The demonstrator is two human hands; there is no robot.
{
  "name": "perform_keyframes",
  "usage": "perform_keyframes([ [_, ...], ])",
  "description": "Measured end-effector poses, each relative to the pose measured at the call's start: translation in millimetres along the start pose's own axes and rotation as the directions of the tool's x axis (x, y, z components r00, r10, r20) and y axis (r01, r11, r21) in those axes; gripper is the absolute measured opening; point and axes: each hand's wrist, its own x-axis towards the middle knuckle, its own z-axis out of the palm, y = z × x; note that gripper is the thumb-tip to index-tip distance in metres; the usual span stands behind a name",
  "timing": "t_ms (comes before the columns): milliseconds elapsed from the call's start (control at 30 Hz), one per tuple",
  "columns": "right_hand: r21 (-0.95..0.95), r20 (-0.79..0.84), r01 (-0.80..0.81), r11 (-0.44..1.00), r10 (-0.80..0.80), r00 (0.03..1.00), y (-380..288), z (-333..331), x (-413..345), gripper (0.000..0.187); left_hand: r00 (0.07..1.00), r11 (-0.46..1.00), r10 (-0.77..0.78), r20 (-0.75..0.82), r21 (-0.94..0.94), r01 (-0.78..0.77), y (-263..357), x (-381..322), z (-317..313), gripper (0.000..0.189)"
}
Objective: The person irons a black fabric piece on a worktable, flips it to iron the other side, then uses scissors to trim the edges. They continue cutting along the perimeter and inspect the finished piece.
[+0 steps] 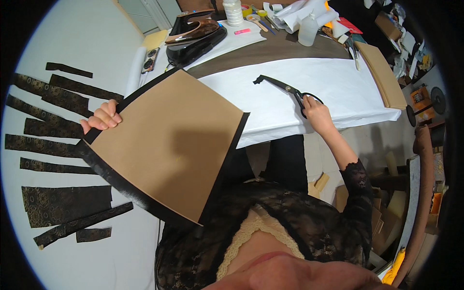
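Observation:
My left hand point(103, 116) grips the left edge of a four-sided tan board point(170, 145), fingers over the face. Black fabric margins point(125, 197) run along several of its sides, and the lower-left margin hangs beyond the board. The panel is held tilted above the table's near edge and my lap. My right hand point(318, 113) has its fingers in the handles of black tailor's shears point(289, 88). The blades point up and left over white sheeting point(232, 90) and look closed. At their tips is a small black scrap point(258, 79).
Strips of black patterned fabric point(67, 203) lie on the white surface at left. An iron point(192, 30) on its base, a white bottle point(232, 12) and a translucent bottle point(307, 30) stand at the back. Stacked tan boards point(380, 76) lie along the right edge.

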Motion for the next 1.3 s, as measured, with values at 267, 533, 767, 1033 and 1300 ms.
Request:
perform_keyframes([
  [267,-0.314,0.380,0.214,0.925,-0.084,0.921,-9,-35,12,0.016,0.997,0.998,-0.065,-0.051,-0.018,0.065,3,-9,-8,0.066],
  [533,0.386,0.084,-0.020,0.922,-0.014,0.996,-27,-20,126,0.021,0.997,0.998,-0.065,0.031,0.005,0.065,-2,-16,-12,0.064],
  [767,0.586,-0.001,-0.191,0.788,0.236,0.972,-41,54,140,0.012,0.994,0.995,-0.104,0.017,0.002,0.104,-13,-13,-21,0.062],
  [1033,0.025,0.112,0.229,0.973,-0.230,0.967,-68,52,150,0.012,0.992,1.000,-0.022,0.123,0.012,0.020,-29,6,-25,0.058],
  [1300,0.336,-0.244,0.141,0.931,-0.059,0.968,-114,-80,200,0.008,0.970,0.985,-0.083,0.230,-0.126,0.115,-48,26,22,0.056],
])
